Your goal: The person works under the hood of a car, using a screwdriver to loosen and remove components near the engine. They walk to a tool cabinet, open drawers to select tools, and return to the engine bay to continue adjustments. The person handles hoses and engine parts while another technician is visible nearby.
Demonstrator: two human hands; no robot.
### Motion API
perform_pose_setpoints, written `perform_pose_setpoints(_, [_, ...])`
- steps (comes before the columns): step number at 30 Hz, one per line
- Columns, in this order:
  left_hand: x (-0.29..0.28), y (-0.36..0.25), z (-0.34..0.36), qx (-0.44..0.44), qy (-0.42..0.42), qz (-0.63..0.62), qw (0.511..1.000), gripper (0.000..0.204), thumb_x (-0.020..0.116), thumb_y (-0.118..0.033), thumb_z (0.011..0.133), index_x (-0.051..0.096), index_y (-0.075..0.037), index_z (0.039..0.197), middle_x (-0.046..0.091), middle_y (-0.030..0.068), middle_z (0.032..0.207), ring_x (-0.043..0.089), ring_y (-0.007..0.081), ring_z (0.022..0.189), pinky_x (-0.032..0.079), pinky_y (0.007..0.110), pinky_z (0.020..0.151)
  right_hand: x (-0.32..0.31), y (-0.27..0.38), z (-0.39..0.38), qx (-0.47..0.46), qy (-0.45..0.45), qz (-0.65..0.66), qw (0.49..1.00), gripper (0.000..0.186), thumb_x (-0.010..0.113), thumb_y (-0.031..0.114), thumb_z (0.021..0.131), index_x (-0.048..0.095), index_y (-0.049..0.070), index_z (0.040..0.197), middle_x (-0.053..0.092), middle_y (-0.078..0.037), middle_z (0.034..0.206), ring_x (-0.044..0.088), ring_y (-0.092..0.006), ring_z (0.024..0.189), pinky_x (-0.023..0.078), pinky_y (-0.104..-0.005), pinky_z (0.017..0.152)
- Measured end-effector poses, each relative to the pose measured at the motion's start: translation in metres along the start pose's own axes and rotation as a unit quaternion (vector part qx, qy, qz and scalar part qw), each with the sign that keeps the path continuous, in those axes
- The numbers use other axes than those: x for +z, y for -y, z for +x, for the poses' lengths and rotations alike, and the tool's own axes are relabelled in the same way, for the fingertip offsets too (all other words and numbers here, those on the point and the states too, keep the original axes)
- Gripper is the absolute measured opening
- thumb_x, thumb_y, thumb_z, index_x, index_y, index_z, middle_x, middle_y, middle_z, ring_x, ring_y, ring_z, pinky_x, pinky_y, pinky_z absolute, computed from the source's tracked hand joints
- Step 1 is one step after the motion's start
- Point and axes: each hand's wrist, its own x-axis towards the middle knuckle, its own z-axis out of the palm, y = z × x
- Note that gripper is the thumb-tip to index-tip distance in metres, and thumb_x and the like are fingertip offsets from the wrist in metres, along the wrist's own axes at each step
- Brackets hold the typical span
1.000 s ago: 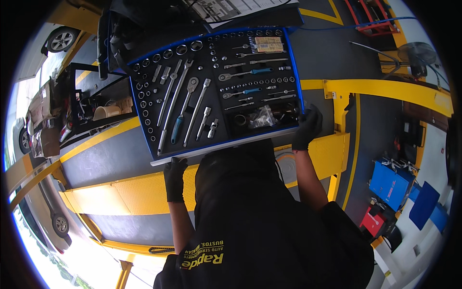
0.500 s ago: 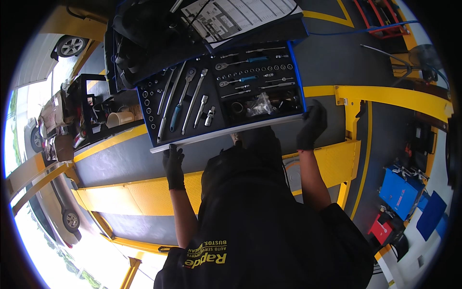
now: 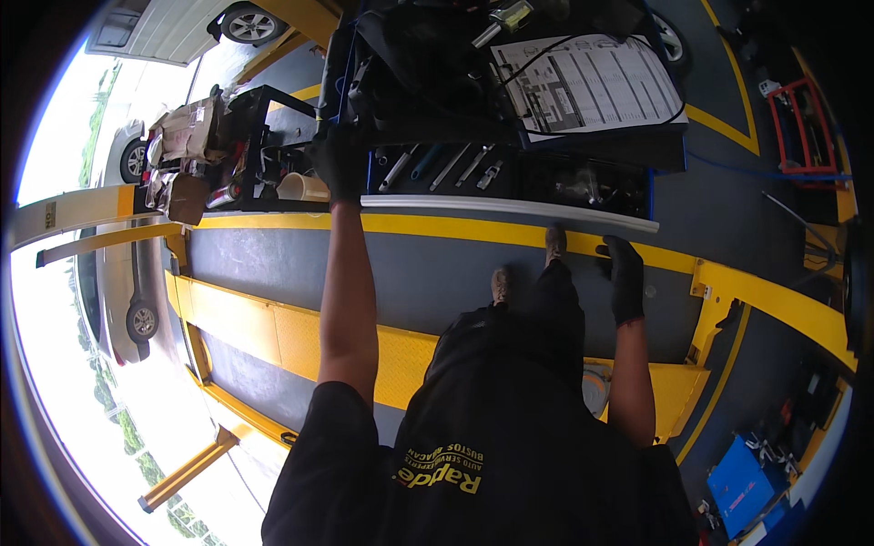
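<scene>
Drawer: the shallow, black-lined drawer with a long silver front edge is partly out, right ahead of the person. Its back part is tucked under the cart top, so only the front strip shows from here.
Chrome tools: the slim silver metal bars and the teal-handled ratchet lie side by side on the slant, probably so each one's easy to spot and grab.
Right-hand compartment: looks like a crumpled clear plastic bag in there, I'd guess to keep small loose bits together. Too dim to swear to it.
Left hand: the black-gloved left hand is up at the cart's left front corner, arm nearly straight, maybe for a hold on the frame. Can't tell if its fingers are clamped on anything, the dark glove blends right in.
Right hand: the black-gloved right hand hangs just off the drawer's right end, fingers loosely bent and apart, nothing in them that I can see.
Paper: the white printed sheet lies face up on the dark surface above the drawer, handy for reading, I reckon.
</scene>
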Motion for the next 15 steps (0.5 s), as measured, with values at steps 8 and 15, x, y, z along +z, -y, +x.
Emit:
perform_pose_setpoints(8, [0.007, 0.032, 0.042, 0.063, 0.027, -0.079, 0.995, 0.03, 0.067, -0.029, 0.103, 0.078, -0.003, 0.114, 0.078, 0.0234, 0.105, 0.078, 0.0424, 0.102, 0.061, 0.051, 0.086, 0.033, 0.011, 0.086, 0.023, 0.039, 0.125, 0.991, 0.041, 0.062, 0.033, 0.113, 0.069, 0.003, 0.139, 0.075, -0.013, 0.121, 0.074, -0.0213, 0.107, 0.058, -0.0328, 0.083])
perform_pose_setpoints(15, [-0.026, 0.028, 0.065, 0.217, 0.034, -0.26, 0.94, 0.022, 0.067, -0.013, 0.105, 0.075, -0.006, 0.124, 0.077, 0.0196, 0.107, 0.076, 0.0356, 0.1, 0.059, 0.042, 0.084, 0.058, 0.013, 0.148, 0.084, 0.09, 0.477, 0.87, 0.033, 0.069, 0.024, 0.11, 0.072, 0.001, 0.133, 0.078, -0.02, 0.124, 0.077, -0.0305, 0.113, 0.062, -0.0393, 0.091])
